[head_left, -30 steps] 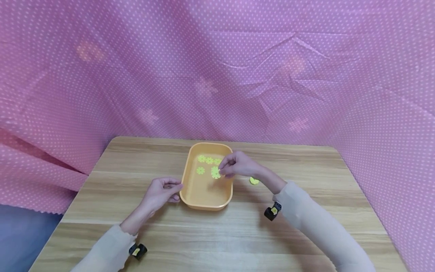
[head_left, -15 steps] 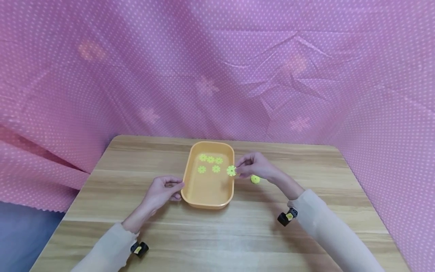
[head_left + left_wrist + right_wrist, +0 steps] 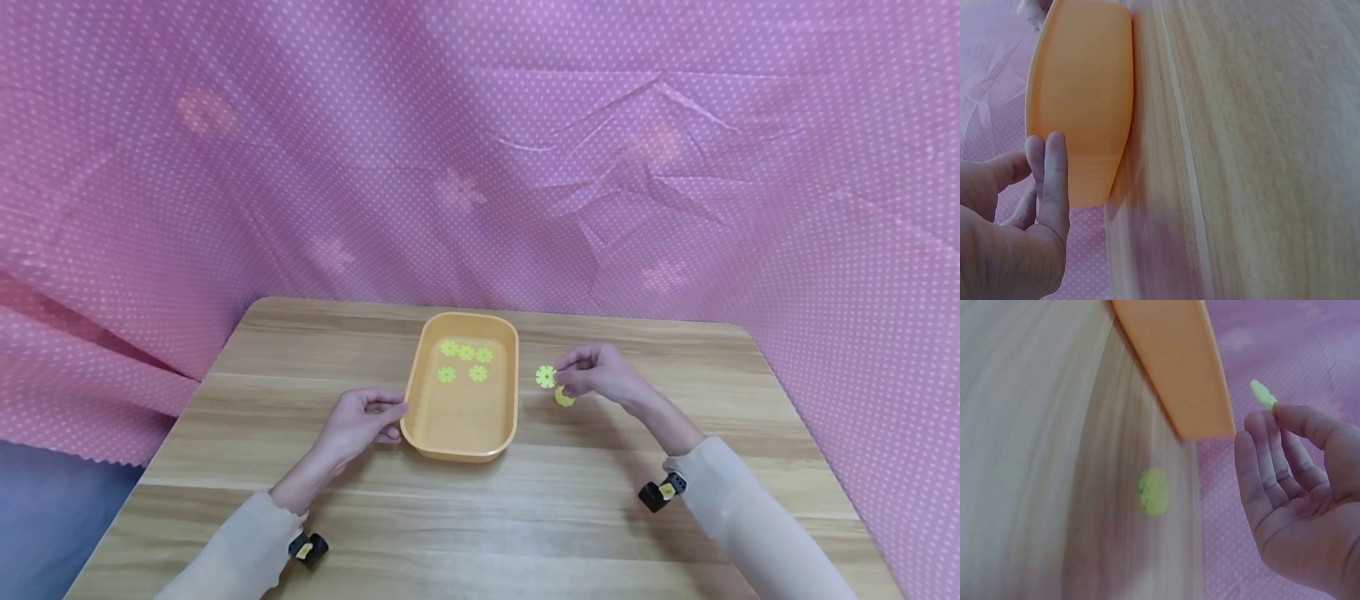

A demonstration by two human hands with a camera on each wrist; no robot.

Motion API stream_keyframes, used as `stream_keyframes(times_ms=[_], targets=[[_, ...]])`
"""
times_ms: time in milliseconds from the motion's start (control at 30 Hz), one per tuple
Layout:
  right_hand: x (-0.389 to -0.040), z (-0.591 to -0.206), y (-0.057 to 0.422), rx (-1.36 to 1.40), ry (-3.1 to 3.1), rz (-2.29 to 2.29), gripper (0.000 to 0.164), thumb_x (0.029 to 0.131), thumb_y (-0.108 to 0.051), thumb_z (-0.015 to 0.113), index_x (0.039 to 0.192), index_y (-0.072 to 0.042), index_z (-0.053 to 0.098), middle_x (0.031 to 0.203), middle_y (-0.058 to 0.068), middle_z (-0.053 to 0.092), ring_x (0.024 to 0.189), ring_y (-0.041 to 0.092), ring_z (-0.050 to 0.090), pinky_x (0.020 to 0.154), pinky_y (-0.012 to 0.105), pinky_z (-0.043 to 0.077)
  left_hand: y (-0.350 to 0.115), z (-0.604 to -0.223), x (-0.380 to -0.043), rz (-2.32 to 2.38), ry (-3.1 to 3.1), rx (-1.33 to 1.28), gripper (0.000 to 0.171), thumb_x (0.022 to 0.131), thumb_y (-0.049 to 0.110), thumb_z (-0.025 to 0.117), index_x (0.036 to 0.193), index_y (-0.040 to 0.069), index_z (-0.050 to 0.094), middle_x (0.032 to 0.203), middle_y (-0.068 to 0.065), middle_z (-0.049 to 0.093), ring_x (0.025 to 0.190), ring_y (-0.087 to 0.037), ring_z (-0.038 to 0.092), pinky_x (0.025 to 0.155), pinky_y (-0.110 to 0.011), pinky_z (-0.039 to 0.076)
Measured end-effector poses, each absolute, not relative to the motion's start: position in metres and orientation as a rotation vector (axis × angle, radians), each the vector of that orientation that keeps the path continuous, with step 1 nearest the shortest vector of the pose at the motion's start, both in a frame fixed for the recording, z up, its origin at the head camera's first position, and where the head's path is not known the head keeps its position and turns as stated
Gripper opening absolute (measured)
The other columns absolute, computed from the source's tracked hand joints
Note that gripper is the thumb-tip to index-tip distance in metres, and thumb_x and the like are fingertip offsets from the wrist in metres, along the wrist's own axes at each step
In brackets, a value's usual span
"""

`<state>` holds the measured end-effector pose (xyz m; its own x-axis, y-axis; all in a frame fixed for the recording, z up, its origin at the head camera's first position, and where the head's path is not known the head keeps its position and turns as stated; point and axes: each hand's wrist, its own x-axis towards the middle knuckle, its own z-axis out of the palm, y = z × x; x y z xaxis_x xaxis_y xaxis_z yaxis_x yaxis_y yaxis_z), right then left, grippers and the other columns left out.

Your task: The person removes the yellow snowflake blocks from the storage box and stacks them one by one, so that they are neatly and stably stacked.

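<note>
Tray [image 3: 459, 429]: orange, on the wooden table [image 3: 465, 533]. Its far rim lies near the table's back edge, with the pink curtain [image 3: 465, 167] beyond; from its near rim, a broad stretch of table runs toward the person. Five yellow-green flower pieces [image 3: 477, 374] lie in its farther half.

To the right, a strip of wood separates the tray wall from another flower piece [image 3: 1154, 491] on the table, partly covered by the right hand in the head view.

Right hand [image 3: 603, 377]: raised above the table, apart from the tray's right rim; thumb and forefinger pinch one held piece [image 3: 545, 377], other fingers loosely bent. Forearm enters from the lower right.

Left hand [image 3: 365, 423]: pinches the tray's left rim, fingers against the outer wall. Forearm enters from the lower left.
</note>
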<state>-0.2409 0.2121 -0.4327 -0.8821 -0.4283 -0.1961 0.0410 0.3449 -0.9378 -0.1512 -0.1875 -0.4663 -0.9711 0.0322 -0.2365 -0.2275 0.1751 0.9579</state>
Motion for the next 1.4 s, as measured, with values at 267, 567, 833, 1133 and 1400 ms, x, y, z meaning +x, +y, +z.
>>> stream_keyframes(times_ms=[267, 567, 833, 1133, 1400], targets=[[-0.245, -0.453, 0.228, -0.244, 2.273, -1.550, 0.034, 0.094, -0.006, 0.075, 0.121, 0.014, 0.067, 0.101, 0.015, 0.080, 0.081, 0.017, 0.078, 0.085, 0.039, 0.070, -0.188, -0.468, -0.150, 1.888, 2.245, -0.179, 0.030, 0.101, 0.008, 0.070, 0.122, -0.012, 0.065, 0.101, -0.015, 0.075, 0.068, -0.010, 0.070, 0.069, -0.024, 0.068], [-0.247, -0.476, 0.238, -0.184, 2.254, -1.585, 0.033, 0.094, -0.002, 0.073, 0.121, 0.016, 0.066, 0.093, 0.013, 0.080, 0.076, 0.013, 0.074, 0.078, 0.028, 0.070, -0.187, -0.468, -0.148, 1.908, 2.228, -0.168, 0.031, 0.101, 0.008, 0.070, 0.123, -0.013, 0.065, 0.100, -0.014, 0.075, 0.067, -0.010, 0.070, 0.068, -0.024, 0.068], [-0.249, -0.487, 0.240, -0.165, 2.227, -1.600, 0.033, 0.095, 0.000, 0.072, 0.121, 0.019, 0.064, 0.091, 0.012, 0.081, 0.073, 0.012, 0.074, 0.074, 0.028, 0.070, -0.188, -0.468, -0.148, 1.917, 2.215, -0.158, 0.032, 0.101, 0.008, 0.070, 0.124, -0.014, 0.064, 0.098, -0.012, 0.074, 0.067, -0.009, 0.070, 0.068, -0.023, 0.068], [-0.250, -0.491, 0.241, -0.148, 2.251, -1.547, 0.033, 0.096, -0.004, 0.072, 0.121, 0.018, 0.066, 0.095, 0.014, 0.081, 0.071, 0.010, 0.074, 0.073, 0.028, 0.070, -0.187, -0.468, -0.148, 1.915, 2.216, -0.170, 0.032, 0.101, 0.008, 0.070, 0.123, -0.013, 0.064, 0.099, -0.012, 0.074, 0.067, -0.009, 0.070, 0.068, -0.024, 0.068], [-0.251, -0.492, 0.241, -0.154, 2.256, -1.532, 0.034, 0.096, -0.005, 0.073, 0.121, 0.017, 0.066, 0.089, 0.008, 0.081, 0.069, 0.009, 0.073, 0.071, 0.026, 0.069, -0.188, -0.467, -0.149, 1.900, 2.222, -0.187, 0.031, 0.101, 0.009, 0.071, 0.123, -0.013, 0.065, 0.099, -0.013, 0.074, 0.067, -0.009, 0.070, 0.068, -0.024, 0.068]])
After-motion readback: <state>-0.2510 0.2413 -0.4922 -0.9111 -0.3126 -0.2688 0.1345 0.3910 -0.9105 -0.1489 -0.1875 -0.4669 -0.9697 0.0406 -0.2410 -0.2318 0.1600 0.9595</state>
